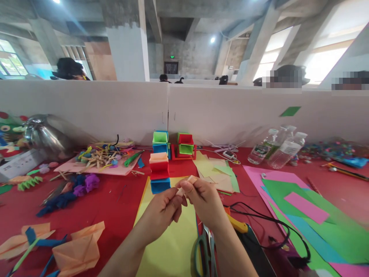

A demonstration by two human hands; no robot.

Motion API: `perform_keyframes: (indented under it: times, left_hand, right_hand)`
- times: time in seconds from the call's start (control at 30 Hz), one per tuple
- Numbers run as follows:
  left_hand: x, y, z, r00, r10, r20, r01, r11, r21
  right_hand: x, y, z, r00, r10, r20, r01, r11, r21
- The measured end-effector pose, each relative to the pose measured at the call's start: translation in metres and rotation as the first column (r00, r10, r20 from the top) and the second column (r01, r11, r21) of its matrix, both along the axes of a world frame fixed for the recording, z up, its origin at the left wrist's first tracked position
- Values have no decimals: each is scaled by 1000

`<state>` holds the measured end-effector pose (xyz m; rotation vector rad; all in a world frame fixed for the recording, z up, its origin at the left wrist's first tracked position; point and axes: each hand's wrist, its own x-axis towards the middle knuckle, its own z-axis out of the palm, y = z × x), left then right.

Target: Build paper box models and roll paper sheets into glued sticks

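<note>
A small folded strip of pale peach paper [181, 191] is pinched between my two hands above a yellow paper sheet [165, 238]. My left hand [165, 209] grips its lower left end, the fingers closed. My right hand [206, 198] is closed on the other end, with the thumb on top. Just beyond my hands, folded paper pieces in peach, red and blue [160, 169] stand in a row. Scissors with grey-green handles [198, 252] lie beside my right forearm, which partly hides the yellow-handled tool [238, 224].
Behind stand green, blue and red paper boxes [186, 148]. Plastic bottles [288, 150] and coloured sheets [317, 215] are on the right, near a black cable [276, 221]. At left are a metal jug [47, 136], craft scraps [100, 157] and peach paper shapes [77, 252]. A white partition [86, 109] closes the back.
</note>
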<state>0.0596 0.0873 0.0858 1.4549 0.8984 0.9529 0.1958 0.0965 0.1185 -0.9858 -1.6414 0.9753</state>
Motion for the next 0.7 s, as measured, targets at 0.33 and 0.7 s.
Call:
perform_keyframes:
  times: [0.33, 0.7]
  left_hand:
    - [3, -5, 6, 995, -60, 85, 66, 995, -74]
    - [3, -1, -2, 975, -152, 164, 176, 975, -139]
  right_hand:
    - [1, -1, 0, 997, 26, -67, -25, 999, 21]
    - [6, 3, -1, 971, -112, -212, 82, 986, -146]
